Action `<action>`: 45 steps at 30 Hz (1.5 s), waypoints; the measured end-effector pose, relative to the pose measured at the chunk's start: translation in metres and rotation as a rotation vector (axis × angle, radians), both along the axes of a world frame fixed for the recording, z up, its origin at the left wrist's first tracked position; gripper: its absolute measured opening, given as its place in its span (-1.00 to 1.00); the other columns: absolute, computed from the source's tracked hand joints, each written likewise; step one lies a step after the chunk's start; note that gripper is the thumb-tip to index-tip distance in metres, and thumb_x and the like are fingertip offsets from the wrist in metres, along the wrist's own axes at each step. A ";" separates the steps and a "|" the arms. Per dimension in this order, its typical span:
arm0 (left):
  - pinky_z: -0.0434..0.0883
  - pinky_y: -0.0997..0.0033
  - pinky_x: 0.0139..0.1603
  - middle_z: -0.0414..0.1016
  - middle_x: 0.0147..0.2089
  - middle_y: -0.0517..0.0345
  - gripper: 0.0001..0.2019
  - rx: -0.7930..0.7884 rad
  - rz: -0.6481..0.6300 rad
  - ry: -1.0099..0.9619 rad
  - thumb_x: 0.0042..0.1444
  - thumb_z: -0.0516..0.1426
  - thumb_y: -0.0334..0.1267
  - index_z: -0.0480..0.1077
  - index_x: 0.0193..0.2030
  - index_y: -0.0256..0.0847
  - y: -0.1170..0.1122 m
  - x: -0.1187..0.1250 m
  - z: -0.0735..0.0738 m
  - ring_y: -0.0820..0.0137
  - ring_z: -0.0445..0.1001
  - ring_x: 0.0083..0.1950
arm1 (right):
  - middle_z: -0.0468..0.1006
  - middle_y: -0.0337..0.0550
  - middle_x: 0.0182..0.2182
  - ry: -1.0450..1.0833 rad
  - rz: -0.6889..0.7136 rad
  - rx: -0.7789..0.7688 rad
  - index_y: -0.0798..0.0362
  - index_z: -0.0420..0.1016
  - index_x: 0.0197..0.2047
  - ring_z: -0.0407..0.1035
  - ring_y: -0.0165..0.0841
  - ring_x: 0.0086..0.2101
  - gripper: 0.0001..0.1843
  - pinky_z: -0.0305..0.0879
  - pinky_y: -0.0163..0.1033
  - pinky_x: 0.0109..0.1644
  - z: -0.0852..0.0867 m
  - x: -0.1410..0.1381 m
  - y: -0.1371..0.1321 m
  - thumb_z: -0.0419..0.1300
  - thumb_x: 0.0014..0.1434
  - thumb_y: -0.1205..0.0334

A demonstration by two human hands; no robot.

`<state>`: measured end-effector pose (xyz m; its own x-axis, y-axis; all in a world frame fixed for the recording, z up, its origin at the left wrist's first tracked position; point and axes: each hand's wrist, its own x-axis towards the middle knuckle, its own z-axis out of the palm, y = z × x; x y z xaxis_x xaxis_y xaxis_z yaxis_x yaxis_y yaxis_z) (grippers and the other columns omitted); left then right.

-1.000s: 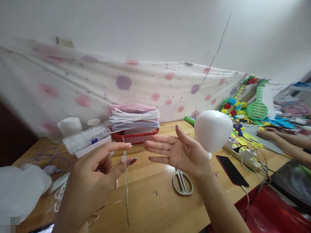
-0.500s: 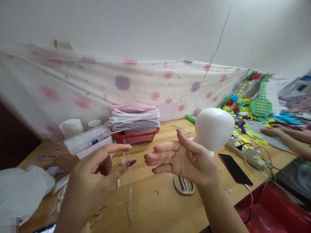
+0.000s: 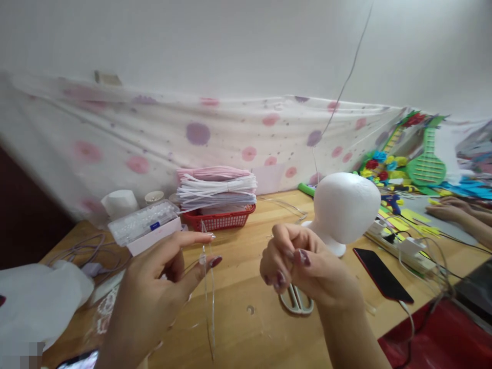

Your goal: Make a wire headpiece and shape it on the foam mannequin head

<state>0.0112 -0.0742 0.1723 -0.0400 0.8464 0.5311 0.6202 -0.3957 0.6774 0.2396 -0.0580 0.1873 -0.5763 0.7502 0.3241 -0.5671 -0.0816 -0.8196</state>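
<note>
Head view, left hand (image 3: 154, 294) pinching beaded thread (image 3: 202, 260)

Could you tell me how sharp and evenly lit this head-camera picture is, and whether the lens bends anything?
Head view: the light is soft and even, with no glare. The left hand, its beaded thread and the right hand are only slightly soft. The spotted cloth bows from wide-angle distortion, and the coloured toys at the right edge are smeared. There is a pixelated patch at bottom left.
</note>
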 end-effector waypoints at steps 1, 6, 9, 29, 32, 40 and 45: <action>0.07 0.54 -0.62 0.11 -0.64 0.40 -0.74 0.000 -0.006 0.004 0.08 0.26 -0.03 0.55 -0.13 -0.06 0.000 0.001 0.001 0.54 0.12 -0.62 | 0.64 -0.27 -0.52 -0.005 -0.072 0.042 0.00 0.52 -0.39 0.50 -0.42 -0.51 -0.85 0.42 -0.30 -0.32 -0.002 -0.001 0.002 0.39 0.12 0.18; 0.10 0.55 -0.59 0.12 -0.64 0.41 -0.80 -0.001 -0.042 0.021 0.08 0.28 -0.15 0.55 -0.14 -0.07 0.001 0.006 0.005 0.54 0.11 -0.61 | 0.58 -0.30 -0.61 -0.173 -0.413 0.185 0.01 0.48 -0.47 0.44 -0.42 -0.55 -0.78 0.36 -0.31 -0.39 -0.004 -0.008 0.004 0.42 0.07 0.17; 0.13 0.56 -0.57 0.21 -0.61 0.40 -0.81 -0.016 -0.059 0.017 0.09 0.26 -0.27 0.55 -0.13 -0.05 0.002 0.008 0.007 0.55 0.13 -0.60 | 0.61 -0.22 -0.53 -0.503 -0.464 0.266 0.04 0.49 -0.46 0.45 -0.44 -0.48 -0.74 0.31 -0.35 -0.38 0.000 -0.015 -0.001 0.30 0.21 0.12; 0.27 0.59 -0.57 0.45 -0.03 0.15 -0.47 -0.287 -0.191 -0.386 0.10 0.25 -0.24 0.26 0.22 -0.02 0.009 0.011 0.006 0.68 0.21 -0.59 | 0.48 -0.34 -0.60 -0.692 -0.311 0.158 0.03 0.42 -0.27 0.36 -0.52 -0.55 -0.76 0.21 -0.43 -0.48 -0.014 -0.037 -0.004 0.17 0.31 0.03; 0.23 0.59 -0.59 0.43 -0.10 0.18 -0.44 -0.337 -0.253 -0.504 0.09 0.27 -0.15 0.21 0.21 -0.03 0.006 0.013 0.007 0.67 0.21 -0.58 | 0.37 -0.38 -0.64 -0.631 -0.400 0.159 0.03 0.37 -0.31 0.26 -0.54 -0.61 -0.67 0.14 -0.45 -0.54 -0.012 -0.035 -0.005 0.13 0.32 -0.07; 0.04 0.48 -0.60 0.41 -0.41 0.24 -0.70 -0.228 -0.159 -0.573 0.32 0.05 -0.08 0.27 0.13 -0.11 -0.012 0.039 0.013 0.56 0.13 -0.59 | 0.05 -0.44 -0.68 -0.495 -0.569 0.058 0.01 0.34 -0.34 -0.11 -0.54 -0.66 -0.62 -0.25 -0.38 -0.64 -0.010 -0.044 -0.018 0.12 0.29 -0.14; 0.15 0.46 -0.54 0.24 -0.57 0.32 -0.72 -0.228 -0.160 -0.641 0.36 0.00 -0.10 0.24 0.13 -0.12 -0.015 0.046 0.011 0.50 0.19 -0.56 | 0.04 -0.42 -0.69 -0.495 -0.637 0.015 -0.01 0.36 -0.31 -0.14 -0.51 -0.65 -0.64 -0.31 -0.31 -0.61 -0.007 -0.051 -0.026 0.10 0.28 -0.14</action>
